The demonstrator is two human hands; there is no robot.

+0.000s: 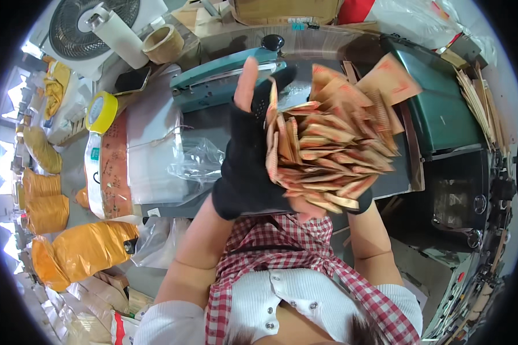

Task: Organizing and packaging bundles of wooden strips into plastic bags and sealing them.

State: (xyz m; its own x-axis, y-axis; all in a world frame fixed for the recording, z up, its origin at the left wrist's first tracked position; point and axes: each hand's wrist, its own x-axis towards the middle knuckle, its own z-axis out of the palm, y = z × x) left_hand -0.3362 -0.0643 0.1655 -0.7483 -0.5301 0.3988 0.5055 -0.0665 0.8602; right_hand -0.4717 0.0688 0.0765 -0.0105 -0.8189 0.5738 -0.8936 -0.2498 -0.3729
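A large loose pile of small brown paper packets with red print is heaped up above the work table, between my two hands. My left hand, in a black fingerless glove, presses against the pile's left side. One bare digit points upward while other fingertips show beneath the lower packets. My right hand is mostly hidden behind and under the pile; only a bit of dark glove shows at its lower right. Several packets at the top right fan out and look blurred. Behind the pile lies a teal sealing machine.
Clear plastic bags lie left on the table, beside a yellow tape roll and a phone. A white bottle and fan stand at the back left. A dark green box is on the right.
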